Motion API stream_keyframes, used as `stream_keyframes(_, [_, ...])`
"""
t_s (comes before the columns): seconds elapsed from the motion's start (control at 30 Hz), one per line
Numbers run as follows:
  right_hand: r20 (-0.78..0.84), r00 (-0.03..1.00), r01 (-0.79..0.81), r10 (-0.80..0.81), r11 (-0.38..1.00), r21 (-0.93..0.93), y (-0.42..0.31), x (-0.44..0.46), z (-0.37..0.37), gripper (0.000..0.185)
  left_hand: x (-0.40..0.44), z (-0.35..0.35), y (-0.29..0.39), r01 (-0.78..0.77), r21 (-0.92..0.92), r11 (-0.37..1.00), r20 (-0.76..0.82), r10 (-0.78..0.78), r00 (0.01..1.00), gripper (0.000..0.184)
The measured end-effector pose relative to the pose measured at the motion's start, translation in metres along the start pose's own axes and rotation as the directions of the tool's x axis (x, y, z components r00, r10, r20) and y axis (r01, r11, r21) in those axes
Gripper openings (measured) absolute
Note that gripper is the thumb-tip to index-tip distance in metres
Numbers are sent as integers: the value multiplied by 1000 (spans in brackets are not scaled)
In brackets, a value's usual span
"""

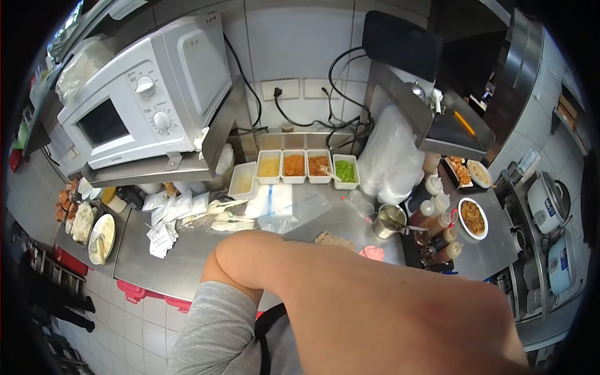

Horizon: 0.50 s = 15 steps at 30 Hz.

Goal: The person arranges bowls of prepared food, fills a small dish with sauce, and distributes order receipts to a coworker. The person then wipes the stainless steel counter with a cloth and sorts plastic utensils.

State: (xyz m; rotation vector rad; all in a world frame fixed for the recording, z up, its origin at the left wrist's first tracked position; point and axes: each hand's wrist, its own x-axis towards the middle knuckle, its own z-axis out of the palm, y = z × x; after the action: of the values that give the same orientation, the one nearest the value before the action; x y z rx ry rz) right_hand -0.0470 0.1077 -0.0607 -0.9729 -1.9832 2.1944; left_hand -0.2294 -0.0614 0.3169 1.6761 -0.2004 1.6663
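Observation:
A bare arm (387, 294) crosses very close to the camera from the lower centre to the lower right, and a grey sleeve (209, 328) shows at the bottom left of it. Neither my left hand nor my right hand appears; both lie hidden or outside the picture. Just beyond the arm, on the steel counter (181, 269), are a beige cloth (334, 240), a pink item (372, 252) and a metal container (390, 222) with utensils in it. Plastic bags (300, 209) and wrapped cutlery (231, 220) lie farther left.
White tubs with chopped green (345, 170) and orange food (294, 165) line the wall. A microwave (150, 87) sits on a shelf at upper left. Sauce bottles (440, 203) and an oval dish (473, 219) stand right. A person's dark-clothed legs (62, 300) show at far left.

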Motion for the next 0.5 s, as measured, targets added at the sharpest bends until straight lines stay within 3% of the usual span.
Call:
stream_keyframes(0.13, [-3,1000,26,-26,1000,8,-9,5,-7,13,3,-3,-7,-1,-8,1000,36,1,999,5])
stream_keyframes(0.2, [-24,998,48,-50,995,-85,-6,11,-8,11,6,0,-10,-5,-14,1000,78,6,997,5])
stream_keyframes(0.23, [-107,982,135,-154,977,-163,-7,8,-3,9,6,1,-10,0,-8,1000,93,0,996,5])
stream_keyframes(0.37, [-38,997,69,-65,993,98,1,10,-7,9,11,1,-13,6,-28,1000,114,-3,993,5])
stream_keyframes(0.47, [-35,986,162,-162,987,19,9,12,-8,10,11,1,-13,-5,-28,1000,120,9,993,5])
stream_keyframes(0.5, [-49,994,99,-99,995,7,-3,8,-4,10,11,0,-13,-11,-26,1000,123,14,992,4])
